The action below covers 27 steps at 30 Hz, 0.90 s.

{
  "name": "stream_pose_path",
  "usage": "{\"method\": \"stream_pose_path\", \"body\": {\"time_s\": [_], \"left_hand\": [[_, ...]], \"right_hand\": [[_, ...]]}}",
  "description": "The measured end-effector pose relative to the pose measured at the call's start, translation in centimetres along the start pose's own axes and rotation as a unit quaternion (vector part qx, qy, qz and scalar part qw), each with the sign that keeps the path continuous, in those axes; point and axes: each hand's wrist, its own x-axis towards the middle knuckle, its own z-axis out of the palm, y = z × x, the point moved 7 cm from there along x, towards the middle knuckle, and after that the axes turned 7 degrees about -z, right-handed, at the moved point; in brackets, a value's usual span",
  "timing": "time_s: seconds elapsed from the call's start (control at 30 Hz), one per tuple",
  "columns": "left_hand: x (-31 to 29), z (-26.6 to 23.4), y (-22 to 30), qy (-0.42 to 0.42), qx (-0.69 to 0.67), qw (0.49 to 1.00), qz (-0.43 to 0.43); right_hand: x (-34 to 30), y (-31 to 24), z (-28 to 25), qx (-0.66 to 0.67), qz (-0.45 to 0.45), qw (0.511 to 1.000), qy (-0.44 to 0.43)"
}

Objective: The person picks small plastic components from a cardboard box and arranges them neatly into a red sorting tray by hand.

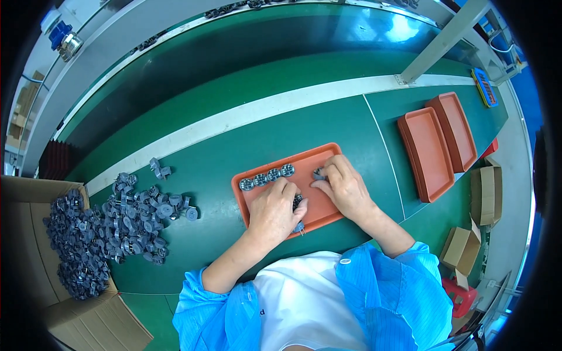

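Note:
An orange tray (313, 219) lies in front of me on the green table. Along its far left side stands a row of several small round parts (274, 174), dark-faced with grey rims. My left hand (272, 212) is over the tray's left half, its fingers closed around dark round parts (297, 202), partly hidden by the thumb. Close below that hand, a grey-blue part with thin pins (299, 227) shows at the tray's near edge. Over the right side of the tray, my right hand (346, 187) pinches a grey round part (319, 174) between thumb and fingers.
A large heap of grey round parts (140, 219) spills from a cardboard box (96, 322) at the left. Stacked orange trays (430, 155) stand at the right, with small cardboard boxes (486, 196) beyond. A conveyor belt (234, 76) runs behind a pale rail, near a metal post (445, 41).

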Motion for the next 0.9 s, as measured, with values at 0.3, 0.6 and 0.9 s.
{"method": "stream_pose_path", "body": {"time_s": [0.3, 0.6, 0.9], "left_hand": [[-1.1, -3.1, -0.8, 0.007, -0.035, 0.998, 0.058], [-2.4, -1.7, -0.7, -0.06, -0.026, 0.992, 0.107], [-4.2, -2.2, -0.5, -0.058, 0.023, 0.99, 0.126]], "right_hand": [[0.4, 0.8, 0.4, -0.003, -0.046, 0.999, -0.022], [2.9, 0.3, 1.8, -0.006, -0.08, 0.997, 0.007], [1.2, -2.8, 0.8, 0.129, -0.039, 0.989, -0.06]]}}
